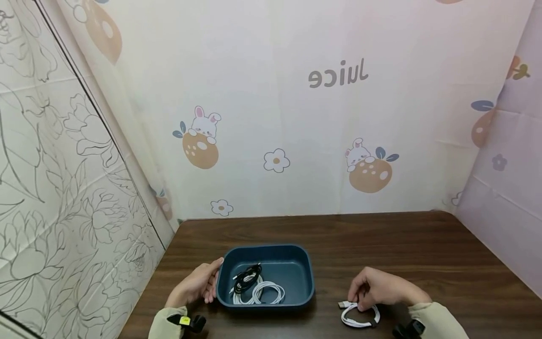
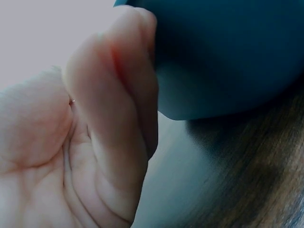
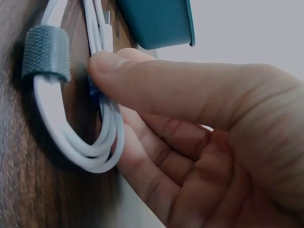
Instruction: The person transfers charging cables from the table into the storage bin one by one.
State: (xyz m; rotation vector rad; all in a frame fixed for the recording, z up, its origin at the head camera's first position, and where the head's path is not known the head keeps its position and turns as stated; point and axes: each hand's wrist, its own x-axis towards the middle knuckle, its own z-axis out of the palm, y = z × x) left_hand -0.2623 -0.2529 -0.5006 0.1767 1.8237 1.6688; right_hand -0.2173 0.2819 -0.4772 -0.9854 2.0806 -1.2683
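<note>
On the table's left half stands a dark blue rectangular bin (image 1: 298,278). My left hand (image 1: 196,282) holds it at its left side, with a digit up at the rim and bent fingers against the wall. Inside the bin lie a coiled black cable (image 1: 250,277) and coiled white cables (image 1: 279,291), bunched in the near left part. To the bin's right, my right hand (image 1: 378,287) pinches a coiled white USB cable (image 3: 66,128) between thumb and fingers. A grey-green strap (image 3: 47,53) wraps one side of this coil, which is close to the tabletop.
The brown wooden table (image 1: 381,240) reaches back to a wall covering (image 1: 275,117) printed with rabbits and fruit. A flower-patterned panel (image 1: 76,188) borders the left side, and a pale panel (image 1: 508,212) the right.
</note>
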